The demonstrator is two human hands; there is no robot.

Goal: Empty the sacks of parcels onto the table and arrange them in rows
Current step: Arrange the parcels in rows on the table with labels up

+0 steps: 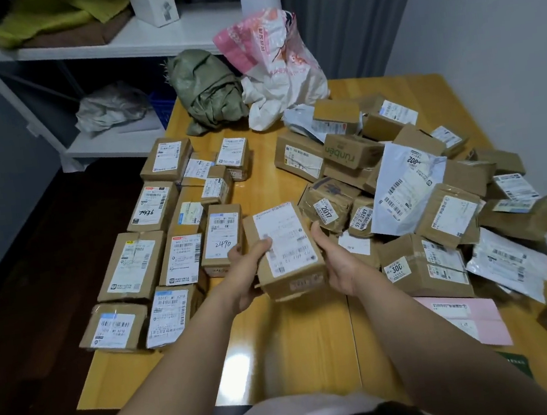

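Both hands hold one brown cardboard parcel (287, 250) with a white label, just above the yellow wooden table (290, 335). My left hand (246, 261) grips its left side and my right hand (336, 261) grips its right side. Left of it, several labelled brown parcels lie in rows (170, 239), the nearest marked "2490" (223, 238). To the right, a loose heap of boxes and white mailer bags (416, 184) covers the table. Two emptied sacks lie at the far edge: a green woven one (209, 90) and a pink-and-white one (276, 63).
A white shelf unit (103, 45) stands behind the table at the left, holding cloths and a white box. A pink flat parcel (465, 316) lies at the near right. Dark floor drops off past the table's left edge. Bare tabletop shows in front of me.
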